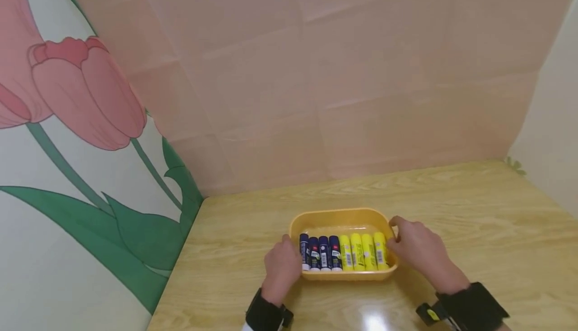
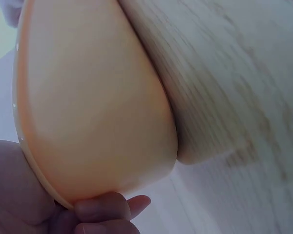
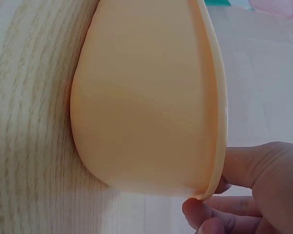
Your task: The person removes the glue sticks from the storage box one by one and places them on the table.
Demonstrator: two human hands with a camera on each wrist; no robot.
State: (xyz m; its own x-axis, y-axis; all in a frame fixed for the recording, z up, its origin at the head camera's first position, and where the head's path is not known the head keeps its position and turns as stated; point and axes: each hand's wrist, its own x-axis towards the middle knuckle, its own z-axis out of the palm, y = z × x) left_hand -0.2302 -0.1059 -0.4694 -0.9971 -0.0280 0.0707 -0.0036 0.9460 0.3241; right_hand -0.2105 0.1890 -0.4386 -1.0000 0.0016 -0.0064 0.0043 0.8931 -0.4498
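Observation:
A yellow plastic basket (image 1: 338, 219) sits on the wooden table, gripped at both ends. Inside it, a row of glue sticks lies along the near side: several dark blue ones (image 1: 323, 255) on the left, several yellow ones (image 1: 357, 252) on the right. My left hand (image 1: 283, 261) pinches the left rim, thumb and fingers curled about the edge. On the opposite end, my right hand (image 1: 420, 245) pinches the rim between thumb and fingers. Both wrist views show the basket's smooth outer wall (image 3: 141, 97) down by the tabletop; the glue sticks are hidden there.
Wood-grain tabletop (image 1: 478, 220) surrounds the basket. Behind it rises a wall covered in pinkish paper (image 1: 338, 95). A white panel painted with tulips (image 1: 90, 90) borders the table on the left, and a pale wall (image 1: 555, 120) stands on the right.

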